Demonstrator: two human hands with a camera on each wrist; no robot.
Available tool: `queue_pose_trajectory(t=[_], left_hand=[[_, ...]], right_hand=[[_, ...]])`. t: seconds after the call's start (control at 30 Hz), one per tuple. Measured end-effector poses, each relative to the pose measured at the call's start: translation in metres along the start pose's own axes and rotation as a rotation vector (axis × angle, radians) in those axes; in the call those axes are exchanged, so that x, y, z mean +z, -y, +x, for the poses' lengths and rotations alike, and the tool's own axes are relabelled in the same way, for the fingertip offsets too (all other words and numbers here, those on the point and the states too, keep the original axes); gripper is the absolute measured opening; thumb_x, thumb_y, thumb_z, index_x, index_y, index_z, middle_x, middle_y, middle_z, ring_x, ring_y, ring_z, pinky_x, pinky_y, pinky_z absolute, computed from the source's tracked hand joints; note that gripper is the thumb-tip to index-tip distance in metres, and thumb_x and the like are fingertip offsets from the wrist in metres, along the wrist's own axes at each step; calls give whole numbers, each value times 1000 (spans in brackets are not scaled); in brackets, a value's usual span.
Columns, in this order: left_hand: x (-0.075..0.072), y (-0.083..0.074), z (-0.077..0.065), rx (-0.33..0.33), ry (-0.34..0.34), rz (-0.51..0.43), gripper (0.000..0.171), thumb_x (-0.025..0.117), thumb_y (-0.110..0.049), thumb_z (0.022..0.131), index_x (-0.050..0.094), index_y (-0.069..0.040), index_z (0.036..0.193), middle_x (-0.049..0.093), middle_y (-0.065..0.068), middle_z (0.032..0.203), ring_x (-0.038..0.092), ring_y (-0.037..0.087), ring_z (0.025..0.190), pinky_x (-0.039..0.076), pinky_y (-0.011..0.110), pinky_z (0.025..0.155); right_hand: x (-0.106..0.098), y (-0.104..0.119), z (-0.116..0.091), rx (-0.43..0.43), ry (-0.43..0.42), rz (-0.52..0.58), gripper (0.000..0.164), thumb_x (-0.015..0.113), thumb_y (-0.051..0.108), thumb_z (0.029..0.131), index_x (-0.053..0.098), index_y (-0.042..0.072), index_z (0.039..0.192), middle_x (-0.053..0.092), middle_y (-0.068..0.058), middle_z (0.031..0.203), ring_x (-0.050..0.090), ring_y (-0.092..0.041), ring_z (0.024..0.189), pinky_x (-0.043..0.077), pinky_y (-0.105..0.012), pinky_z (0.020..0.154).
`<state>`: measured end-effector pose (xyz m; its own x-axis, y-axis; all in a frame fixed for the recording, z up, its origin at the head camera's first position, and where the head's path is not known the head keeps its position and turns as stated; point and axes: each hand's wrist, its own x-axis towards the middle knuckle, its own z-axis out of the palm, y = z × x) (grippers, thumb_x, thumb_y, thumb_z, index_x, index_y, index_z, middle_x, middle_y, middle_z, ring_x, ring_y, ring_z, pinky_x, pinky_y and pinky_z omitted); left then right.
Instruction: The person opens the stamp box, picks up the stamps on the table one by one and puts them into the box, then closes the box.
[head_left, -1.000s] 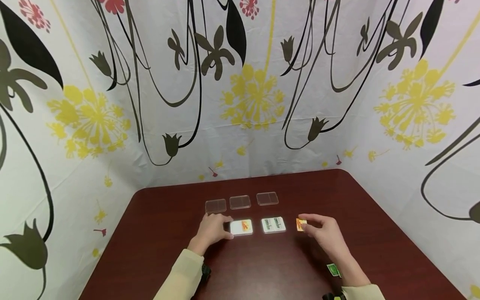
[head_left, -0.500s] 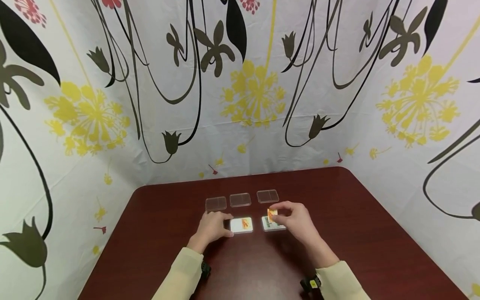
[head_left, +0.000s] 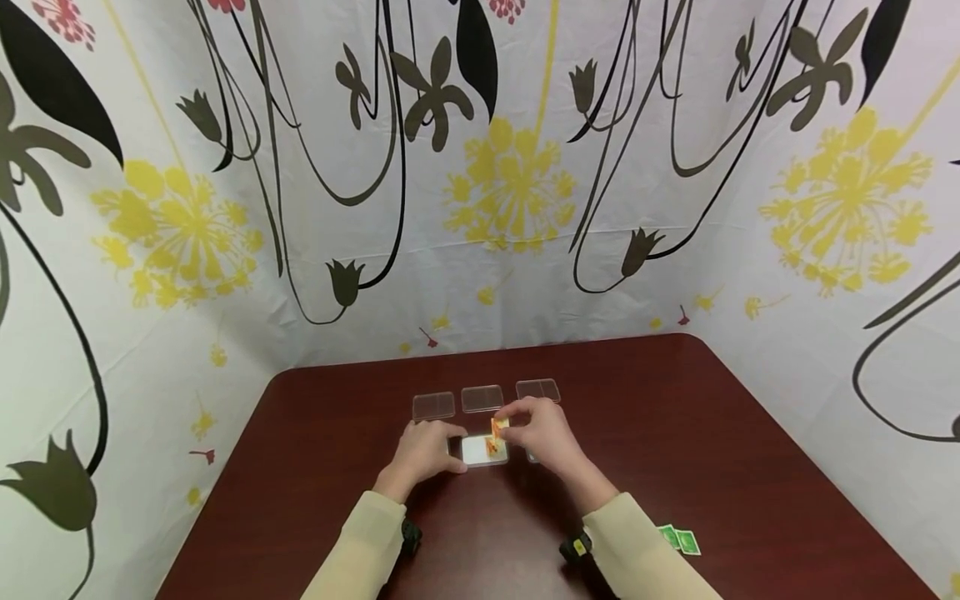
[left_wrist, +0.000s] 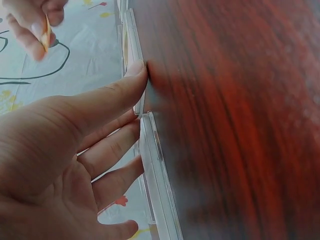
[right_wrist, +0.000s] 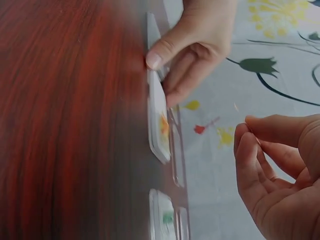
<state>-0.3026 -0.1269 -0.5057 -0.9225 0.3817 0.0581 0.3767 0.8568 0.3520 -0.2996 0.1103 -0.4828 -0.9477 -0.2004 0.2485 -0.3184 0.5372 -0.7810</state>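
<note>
In the head view my right hand [head_left: 546, 437] pinches a small orange stamp-like card [head_left: 498, 426] between thumb and fingertips. The card is held tilted up above the right end of a flat clear case with a white insert [head_left: 472, 451]. Another orange picture [head_left: 492, 447] lies on that end of the insert. My left hand [head_left: 420, 454] grips the case's left end, thumb [left_wrist: 135, 82] on the near edge and fingers at the far side. A further case [left_wrist: 159, 175] lies under the left hand. The third case [right_wrist: 165, 217], bearing a green picture, is mostly hidden behind my right hand in the head view.
Behind the cases lie three clear lids: a left lid [head_left: 433, 406], a middle lid [head_left: 482, 398] and a right lid [head_left: 537, 389]. Green stamp-like cards [head_left: 687, 542] rest by the right sleeve. A flower-printed curtain [head_left: 420, 208] surrounds the dark red table [head_left: 300, 467].
My right hand has carried the orange card leftward, from right of the third case, past it, to above the middle case. The left hand has stayed on the middle case.
</note>
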Motion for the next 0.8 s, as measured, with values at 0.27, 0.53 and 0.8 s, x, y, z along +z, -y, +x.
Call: queue_pose_trajectory(t=[0.27, 0.53, 0.8], left_hand=[[2, 2, -1, 12, -9, -14, 50, 88, -38, 79, 74, -20, 123, 72, 1, 117, 66, 27, 104, 36, 65, 102], [4, 5, -2, 6, -23, -12, 54, 87, -40, 78, 72, -21, 127, 71, 0, 121, 66, 28, 108, 30, 67, 107], [3, 6, -3, -19, -8, -12, 55, 87, -41, 78, 73, -19, 126, 65, 1, 134, 63, 30, 117, 28, 67, 108]], right_hand=[[29, 2, 15, -17, 69, -57, 16, 77, 8, 86, 82, 22, 90, 74, 6, 97, 66, -17, 96, 54, -35, 74], [50, 2, 23, -54, 70, -175, 20, 78, 3, 76, 83, 20, 86, 75, 7, 86, 62, -11, 77, 49, -29, 65], [58, 5, 26, -76, 94, -243, 21, 78, 0, 72, 83, 16, 85, 75, 5, 82, 65, -14, 77, 51, -32, 64]])
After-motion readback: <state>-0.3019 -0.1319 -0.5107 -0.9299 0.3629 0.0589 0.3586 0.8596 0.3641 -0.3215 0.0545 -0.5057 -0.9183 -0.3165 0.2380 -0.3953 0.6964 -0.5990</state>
